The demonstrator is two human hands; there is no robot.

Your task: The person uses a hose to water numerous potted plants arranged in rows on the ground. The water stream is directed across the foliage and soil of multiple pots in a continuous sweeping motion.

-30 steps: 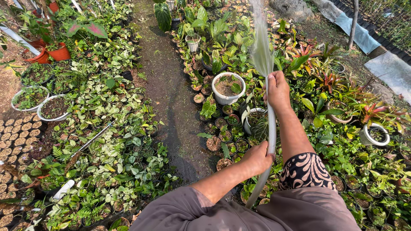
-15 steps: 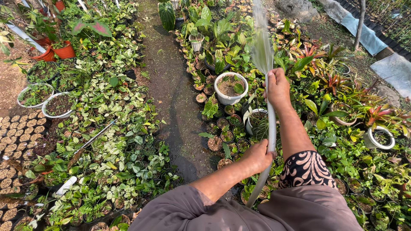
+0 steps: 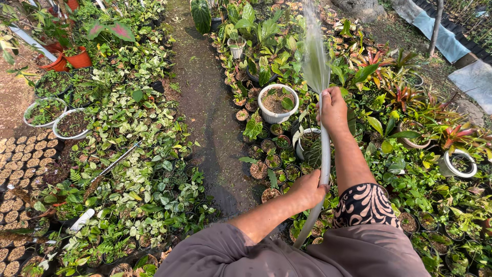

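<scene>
Both fists closed on the hose (image 3: 324,169) — our right hand (image 3: 333,110) pinching its tip, left hand (image 3: 307,189) lower — we fan the spray (image 3: 315,56) gently beyond over pots (image 3: 277,102).

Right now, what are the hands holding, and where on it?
Both hold the hose: right hand at its spraying tip, left hand lower along its length.
</scene>
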